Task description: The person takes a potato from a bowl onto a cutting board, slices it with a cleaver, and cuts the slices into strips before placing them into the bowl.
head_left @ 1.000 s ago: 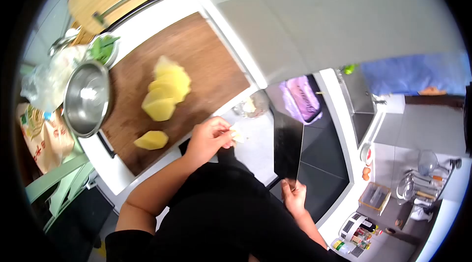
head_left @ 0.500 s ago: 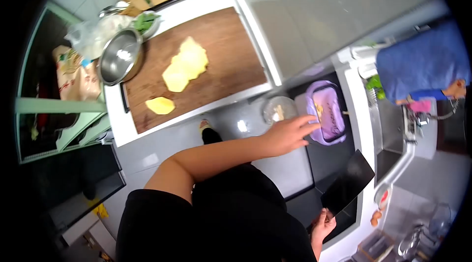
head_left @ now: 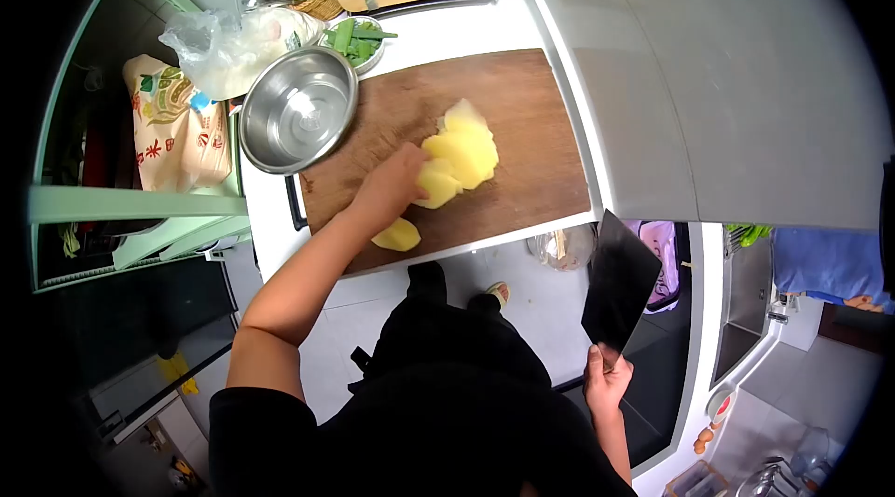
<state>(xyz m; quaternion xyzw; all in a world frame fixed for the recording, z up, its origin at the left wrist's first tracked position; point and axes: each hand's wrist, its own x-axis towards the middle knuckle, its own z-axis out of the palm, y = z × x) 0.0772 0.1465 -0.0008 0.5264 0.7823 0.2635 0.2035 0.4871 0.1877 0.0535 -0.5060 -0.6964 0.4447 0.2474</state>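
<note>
My left hand (head_left: 392, 182) reaches over the wooden cutting board (head_left: 536, 115), its fingers bent and drawn together on the near-left edge of the overlapping yellow potato slices (head_left: 461, 152). The fingertips are partly hidden against them. One separate potato piece (head_left: 398, 235) lies near the board's front edge, below my wrist. Off to the right, away from the board, my right hand (head_left: 608, 380) is closed around the handle end of a wide, dark-bladed cleaver (head_left: 620, 273), whose blade points up and away from me.
A steel bowl (head_left: 298, 110) overlaps the board's left side, beside a dish of cut green leaves (head_left: 359, 40). Between board and stove stands a clear container (head_left: 562, 247). The cleaver partly covers a purple basin (head_left: 662, 264). A person in blue (head_left: 830, 259) is at far right.
My left hand has swung from the purple basin on the right to the potato slices on the board. My view has turned left; the right hand still holds the cleaver.
</note>
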